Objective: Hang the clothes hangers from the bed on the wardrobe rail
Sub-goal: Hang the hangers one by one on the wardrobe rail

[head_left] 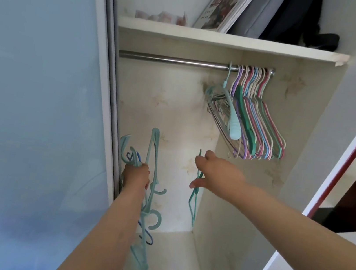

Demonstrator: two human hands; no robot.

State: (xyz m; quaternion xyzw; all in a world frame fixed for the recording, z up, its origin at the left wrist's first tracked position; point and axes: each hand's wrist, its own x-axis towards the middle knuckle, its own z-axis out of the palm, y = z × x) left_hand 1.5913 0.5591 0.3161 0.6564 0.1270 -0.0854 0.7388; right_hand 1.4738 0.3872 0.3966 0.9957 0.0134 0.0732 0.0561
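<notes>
A bundle of pale hangers (147, 202) is being gripped by the left hand (136, 175); a thin green hanger (195, 197) is being pinched by the right hand (215, 175) below the rail (172, 60).

We see the left hand (136, 175) gripping a bunch of pale teal hangers (147, 199), with a dark blue one among them, low beside the sliding door (25, 112). The right hand (217, 175) pinches a thin green hanger (193, 206) that dangles below it inside the wardrobe. Above, the metal rail (172, 60) carries a packed row of coloured hangers (255, 118) at its right end. A shelf (210, 38) over the rail holds leaning books (226, 5) and dark bags (305, 17).
</notes>
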